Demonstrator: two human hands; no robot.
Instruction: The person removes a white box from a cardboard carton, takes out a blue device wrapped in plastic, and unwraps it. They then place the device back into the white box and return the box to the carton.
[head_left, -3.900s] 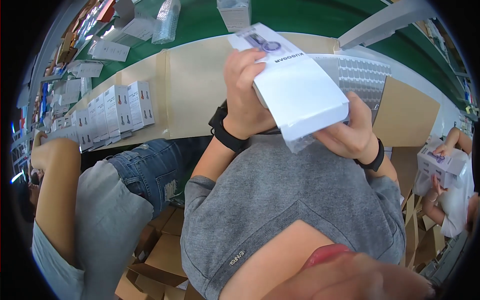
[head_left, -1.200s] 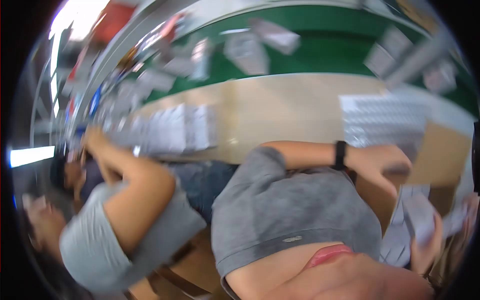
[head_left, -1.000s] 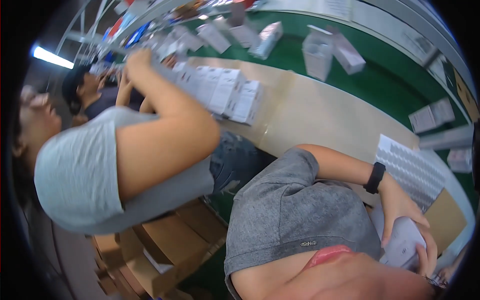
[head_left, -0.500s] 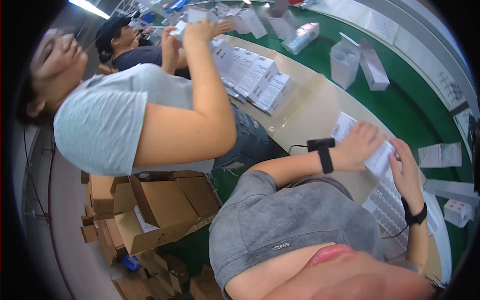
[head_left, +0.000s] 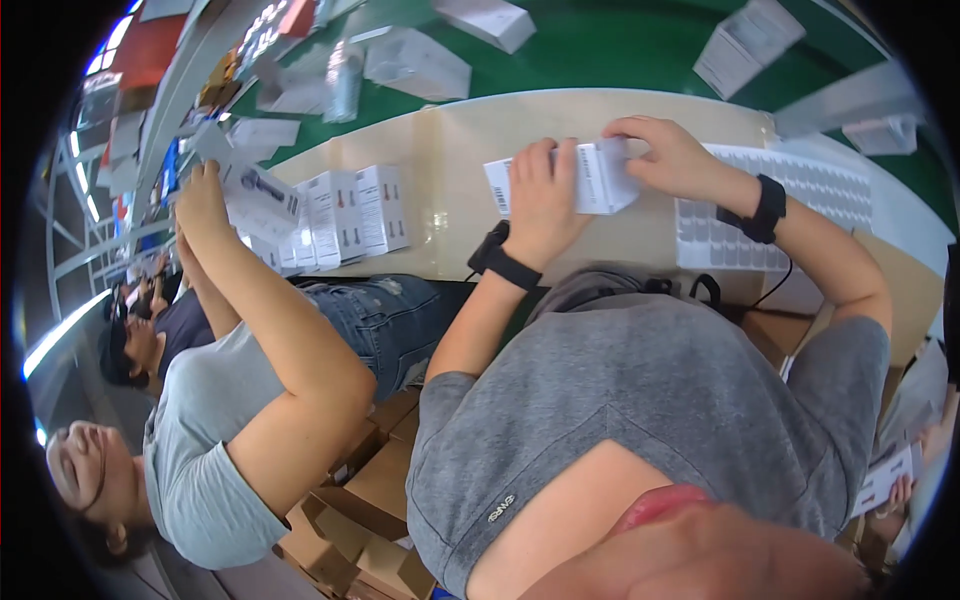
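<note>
A small white carton (head_left: pixel 603 180) lies on its side on the beige tabletop in front of me. My left hand (head_left: pixel 545 198) lies over its left part with bent fingers and holds it down. An end piece with printed bars sticks out past those fingers on the left. At the carton's right end, my right hand (head_left: pixel 672 158) grips the edge, index finger over the top corner and thumb at the end face. That end looks slightly see-through, and whether its flap is closed I cannot tell. Beside my right wrist lies a white sheet with rows of grey rounded shapes (head_left: pixel 735 243).
A co-worker's hand (head_left: pixel 205 200) on the left holds up a printed white box (head_left: pixel 262 196). Several white boxes (head_left: pixel 380 212) stand in a row there. Past the table, a green belt (head_left: pixel 600 60) carries cartons and a clear bubble-wrapped piece (head_left: pixel 342 82). Brown cardboard boxes (head_left: pixel 375 490) lie lower left.
The view has swung round, so the table now runs across the picture. Both hands are still on the carton; the right now sits at its end. The co-worker's box has come into clearer view.
</note>
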